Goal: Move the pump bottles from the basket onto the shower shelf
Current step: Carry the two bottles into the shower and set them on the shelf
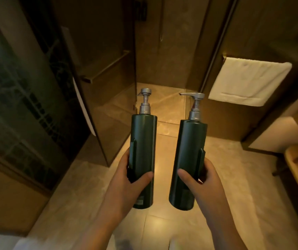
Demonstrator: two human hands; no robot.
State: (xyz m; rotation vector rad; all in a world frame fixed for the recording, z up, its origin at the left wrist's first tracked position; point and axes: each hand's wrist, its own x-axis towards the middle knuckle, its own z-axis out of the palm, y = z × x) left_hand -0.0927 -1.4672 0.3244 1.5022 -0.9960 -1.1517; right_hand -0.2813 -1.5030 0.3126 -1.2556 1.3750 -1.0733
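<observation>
- Left pump bottle [143, 141]: dark green cylinder with a silver pump, upright in the air over the floor and in front of the shower opening. A raised strip runs down its left side.
- Left hand [126, 179]: grips the lower half of the left pump bottle. The thumb lies across the front and the fingers wrap round behind, out of sight.
- Right pump bottle [189, 150]: same make, tilted slightly, held beside the left one but not touching it. The silver spout points left.
- Right hand [205, 179]: grips the lower half of the right pump bottle, with the thumb on the front and the fingers curled round the back.
- Shower shelf [106, 66]: narrow metal ledge on the left wall inside the shower, well apart from both bottles, with nothing visible on it.
- White towel [249, 82]: hangs on the wall to the right of the shower.
- Floor tiles [162, 224]: pale and glossy below both bottles.
- Wooden container [296, 159]: light rim, cut off at the right edge.
</observation>
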